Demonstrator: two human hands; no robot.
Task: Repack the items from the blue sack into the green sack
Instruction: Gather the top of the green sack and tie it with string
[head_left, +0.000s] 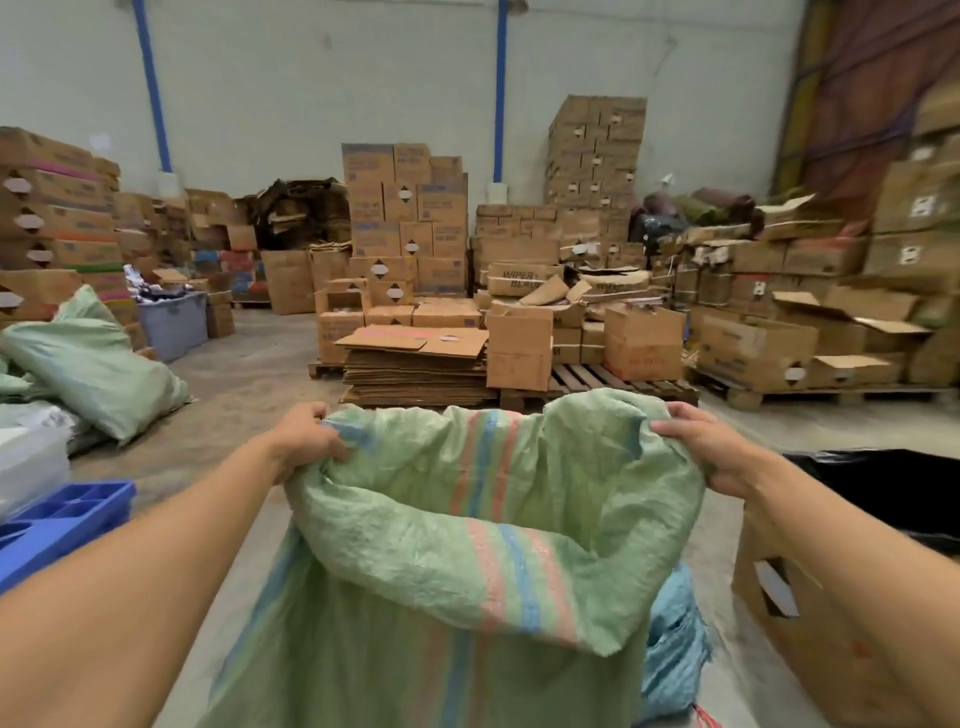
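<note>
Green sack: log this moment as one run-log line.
left hand grips rim | right hand grips rim | green sack held open, upright | blue sack behind it, lower right | contents hidden

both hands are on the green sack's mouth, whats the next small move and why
Probably free the right hand and reach for the blue sack low on the right. The green sack is already spread open by it and the left hand, with no items visible inside.

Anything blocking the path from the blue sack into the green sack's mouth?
Nothing visible. The left hand and right hand grip the green sack at its rim, holding the mouth wide open. The blue sack lies right beside it, low on the right, partly hidden behind it.
</note>
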